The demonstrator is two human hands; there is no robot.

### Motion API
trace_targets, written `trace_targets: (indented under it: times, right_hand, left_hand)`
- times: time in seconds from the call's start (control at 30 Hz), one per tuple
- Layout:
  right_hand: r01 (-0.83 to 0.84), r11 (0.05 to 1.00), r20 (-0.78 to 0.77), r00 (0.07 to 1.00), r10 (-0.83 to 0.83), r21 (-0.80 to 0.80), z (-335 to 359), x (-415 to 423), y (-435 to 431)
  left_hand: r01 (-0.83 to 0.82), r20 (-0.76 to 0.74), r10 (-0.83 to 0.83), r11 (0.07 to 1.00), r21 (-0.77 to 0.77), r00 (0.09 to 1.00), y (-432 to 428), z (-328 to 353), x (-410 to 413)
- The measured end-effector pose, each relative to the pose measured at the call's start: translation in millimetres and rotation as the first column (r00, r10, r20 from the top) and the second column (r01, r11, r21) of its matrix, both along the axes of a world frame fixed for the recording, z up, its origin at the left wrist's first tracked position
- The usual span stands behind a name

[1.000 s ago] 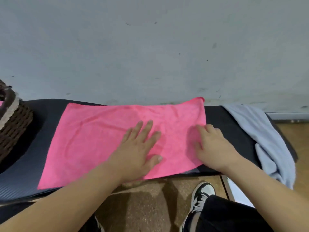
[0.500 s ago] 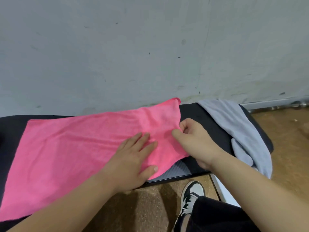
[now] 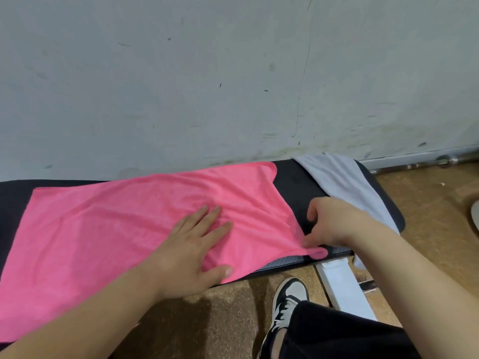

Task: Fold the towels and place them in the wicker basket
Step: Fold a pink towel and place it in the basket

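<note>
the pink towel (image 3: 116,224) lies spread out along the dark worktop (image 3: 295,182), with light creases around its middle and its far right corner close to the wall (image 3: 233,73). the left hand (image 3: 191,255) rests flat on the towel's right half, fingers straight and a little apart, thumb near the towel's front edge. the right hand (image 3: 329,224) is curled, and its thumb and fingertips pinch the towel's near right corner, which is bunched into a small fold at the worktop's front edge. just right of that hand a pale grey towel (image 3: 344,182) lies rumpled over the worktop's right end. below, a black-and-white shoe (image 3: 287,299) stands on the brown floor (image 3: 427,216).
</note>
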State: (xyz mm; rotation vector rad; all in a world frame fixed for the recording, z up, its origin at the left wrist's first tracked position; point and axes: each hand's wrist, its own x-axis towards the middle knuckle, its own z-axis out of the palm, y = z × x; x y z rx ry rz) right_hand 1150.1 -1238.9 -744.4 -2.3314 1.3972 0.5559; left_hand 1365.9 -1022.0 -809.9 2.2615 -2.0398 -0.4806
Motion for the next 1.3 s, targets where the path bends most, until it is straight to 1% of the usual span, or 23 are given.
trace_targets:
  times: [0.07, 0.17, 0.23, 0.27, 0.37, 0.4, 0.5, 0.57, 0.63, 0.67, 0.73, 0.77, 0.83, 0.87, 0.9, 0.97, 1.0, 1.07, 1.17, 1.23, 1.27, 1.3]
  right_hand:
    - [-0.015, 0.999, -0.044, 0.999, 0.017, 0.042, 0.1, -1.3, -0.7]
    - [-0.004, 1.0, 0.065, 0.998, 0.003, 0.017, -3.9, 1.5, -2.3]
    - [0.007, 1.0, 0.15, 0.989, -0.008, 0.006, -6.3, 6.7, -0.6]
    - [0.007, 1.0, 0.155, 0.988, -0.01, 0.016, -6.5, 9.3, 1.4]
    - [-0.018, 0.998, 0.094, 0.995, 0.013, 0.054, -6.8, 14.8, 9.6]
    - [-0.018, 0.997, 0.081, 0.997, 0.012, 0.072, -6.9, 15.3, 10.9]
    - [-0.018, 0.987, 0.058, 0.998, 0.009, 0.157, -7.5, 15.6, 13.3]
    - [-0.026, 0.988, 0.092, 0.996, 0.012, 0.153, -11.9, 15.1, 13.4]
    - [-0.045, 0.992, 0.155, 0.988, 0.027, 0.118, -18.1, 14.4, 12.8]
    - [-0.056, 0.994, 0.201, 0.979, 0.035, 0.098, -20.2, 13.4, 12.0]
    - [-0.059, 0.993, 0.323, 0.946, 0.025, 0.098, -20.0, 9.4, 9.1]
    - [-0.052, 0.991, 0.382, 0.924, 0.002, 0.121, -17.8, 7.2, 9.3]
    - [-0.03, 0.983, 0.465, 0.883, -0.059, 0.182, -12.9, 3.0, 10.2]
    - [-0.023, 0.978, 0.49, 0.868, -0.083, 0.206, -12.6, 0.7, 8.8]
    - [-0.018, 0.976, 0.504, 0.858, -0.096, 0.218, -13.6, -1.2, 6.8]
    - [-0.013, 0.979, 0.506, 0.858, -0.094, 0.204, -15.3, -3.8, 2.8]
    - [-0.008, 0.98, 0.495, 0.864, -0.092, 0.198, -15.6, -5.0, 1.0]
    - [0.001, 0.979, 0.456, 0.885, -0.096, 0.205, -14.6, -7.4, -2.9]
    - [0.048, 0.984, 0.361, 0.926, -0.108, 0.173, -10.4, -13.3, -11.3]
    - [0.098, 0.984, 0.297, 0.945, -0.14, 0.149, -5.0, -18.6, -15.5]
    - [0.11, 0.985, 0.257, 0.956, -0.142, 0.135, -2.0, -21.6, -16.9]
    - [0.111, 0.988, 0.213, 0.968, -0.132, 0.109, 0.2, -23.9, -17.8]
  left_hand:
    - [0.045, 0.007, -0.045, 0.998, 0.042, 0.999, 3.3, 1.5, 2.2]
    - [0.1, 0.015, -0.101, 0.993, 0.056, 0.995, 9.9, 4.1, 5.9]
    - [0.079, -0.049, -0.077, 0.996, 0.042, 0.996, 14.1, 7.4, 6.3]
    - [0.059, -0.072, -0.056, 0.998, 0.036, 0.996, 16.1, 8.2, 6.6]
    - [-0.039, -0.101, 0.035, 0.999, -0.033, 0.994, 13.0, 16.1, 4.6]
    - [-0.051, -0.065, 0.047, 0.997, -0.065, 0.997, 5.3, 19.9, 4.3]
    - [-0.023, 0.109, 0.036, 0.993, -0.114, 0.993, -45.5, 37.5, 2.6]
    - [0.017, 0.14, 0.006, 0.986, -0.165, 0.99, -94.2, 43.4, 0.7]
    - [0.051, 0.128, -0.024, 0.978, -0.204, 0.991, -143.4, 44.6, -3.2]
    - [0.043, 0.104, -0.023, 0.98, -0.193, 0.994, -164.8, 44.6, -6.4]
    - [0.018, 0.077, -0.01, 0.994, -0.104, 0.997, -200.4, 41.9, -11.8]
    - [0.023, 0.093, -0.019, 0.998, -0.05, 0.995, -212.3, 39.6, -11.8]
    - [0.039, 0.175, -0.045, 0.999, 0.038, 0.984, -225.5, 33.8, -7.4]
    - [0.035, 0.213, -0.048, 0.997, 0.065, 0.976, -228.9, 30.7, -4.1]
    - [0.022, 0.219, -0.039, 0.997, 0.078, 0.975, -230.5, 28.4, -0.8]
    - [0.002, 0.152, -0.011, 0.998, 0.058, 0.988, -230.6, 28.8, 3.0]
    - [-0.002, 0.094, 0.0, 1.0, 0.016, 0.996, -230.5, 30.5, 4.4]
    - [-0.039, -0.047, 0.034, 0.993, -0.11, 0.998, -232.6, 37.3, 6.2]
    - [-0.207, -0.237, 0.138, 0.932, -0.298, 0.962, -241.9, 46.2, 5.8]
    - [-0.307, -0.338, 0.199, 0.901, -0.306, 0.92, -243.6, 48.1, 3.7]
    - [-0.313, -0.34, 0.213, 0.911, -0.271, 0.916, -241.8, 47.6, 1.1]
    - [-0.297, -0.301, 0.224, 0.929, -0.221, 0.927, -238.4, 46.0, -2.4]
